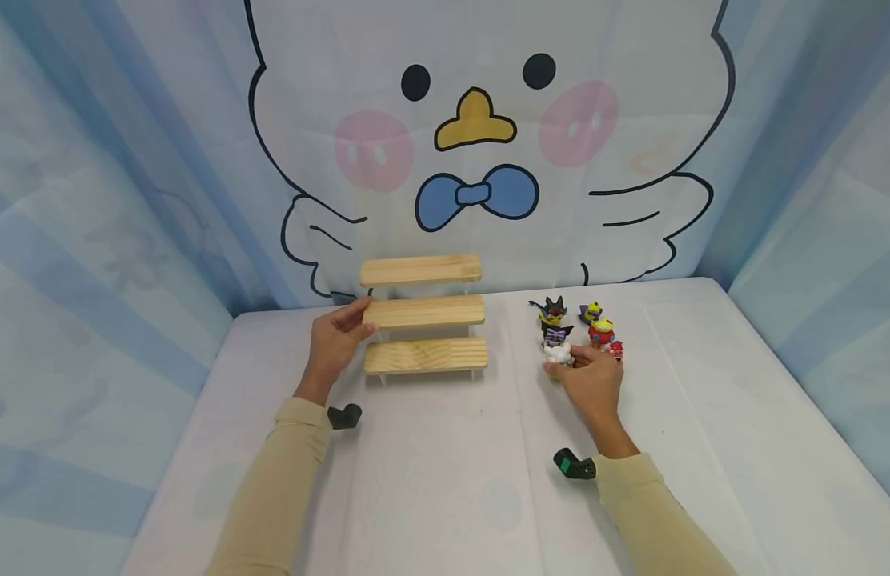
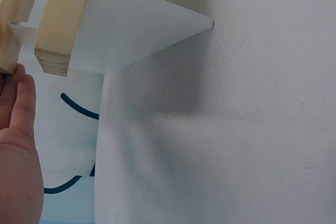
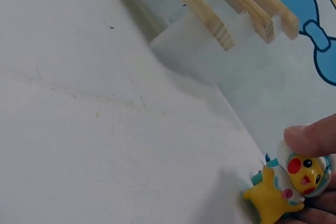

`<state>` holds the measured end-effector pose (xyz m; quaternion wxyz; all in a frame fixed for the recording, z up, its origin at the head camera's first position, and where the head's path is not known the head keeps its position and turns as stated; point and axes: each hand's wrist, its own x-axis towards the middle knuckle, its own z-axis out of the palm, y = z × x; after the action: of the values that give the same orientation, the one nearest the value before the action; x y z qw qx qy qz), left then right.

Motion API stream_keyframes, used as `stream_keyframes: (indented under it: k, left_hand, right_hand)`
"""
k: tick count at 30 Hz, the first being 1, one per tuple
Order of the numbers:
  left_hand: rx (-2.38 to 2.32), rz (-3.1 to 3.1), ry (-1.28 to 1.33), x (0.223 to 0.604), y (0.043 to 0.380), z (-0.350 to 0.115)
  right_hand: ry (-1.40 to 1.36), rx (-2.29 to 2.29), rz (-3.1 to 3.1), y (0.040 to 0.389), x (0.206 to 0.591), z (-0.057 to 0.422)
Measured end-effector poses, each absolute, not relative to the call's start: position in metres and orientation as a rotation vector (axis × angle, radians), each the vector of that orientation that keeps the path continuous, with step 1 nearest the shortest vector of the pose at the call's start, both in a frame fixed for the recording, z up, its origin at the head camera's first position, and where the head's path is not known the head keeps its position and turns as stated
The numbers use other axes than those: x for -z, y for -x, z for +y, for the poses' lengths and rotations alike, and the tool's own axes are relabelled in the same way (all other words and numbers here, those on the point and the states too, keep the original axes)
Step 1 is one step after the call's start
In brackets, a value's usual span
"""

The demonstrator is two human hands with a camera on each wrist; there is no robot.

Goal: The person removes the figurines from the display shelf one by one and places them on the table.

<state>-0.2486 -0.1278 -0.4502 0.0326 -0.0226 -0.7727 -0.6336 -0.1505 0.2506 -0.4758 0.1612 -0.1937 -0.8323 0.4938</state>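
Observation:
A three-tier wooden display stand (image 1: pixel 425 312) with pale side supports stands toward the back of the table. My left hand (image 1: pixel 335 340) holds the left end of its middle board, thumb in front and fingers behind; in the left wrist view the fingertips (image 2: pixel 22 77) meet the board end. My right hand (image 1: pixel 595 382) pinches a small yellow figurine (image 3: pixel 273 195) with a white hat and red cheeks, thumb on the hat. Beside that hand is a cluster of small figurines: a black-eared one (image 1: pixel 553 310), a dark purple one (image 1: pixel 556 334) and a red one (image 1: pixel 601 331).
Another yellow-and-dark figurine (image 1: pixel 591 312) and a small red one (image 1: pixel 615 350) belong to the cluster. A white cloth covers the table (image 1: pixel 445 480). Behind the stand hangs a curtain (image 1: pixel 481 40) with a cartoon bird.

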Motion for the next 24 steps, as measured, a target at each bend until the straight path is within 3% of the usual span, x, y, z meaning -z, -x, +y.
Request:
stream_keyframes:
  k: [16, 24]
  left_hand:
    - [1.951, -2.406, 0.105, 0.447, 0.251, -0.123]
    - [1.662, -2.649, 0.126, 0.435, 0.238, -0.135]
  right_hand:
    - [0.473, -1.332, -2.557, 0.144, 0.471, 0.261]
    - [0.413, -1.123, -2.517, 0.12, 0.428, 0.269]
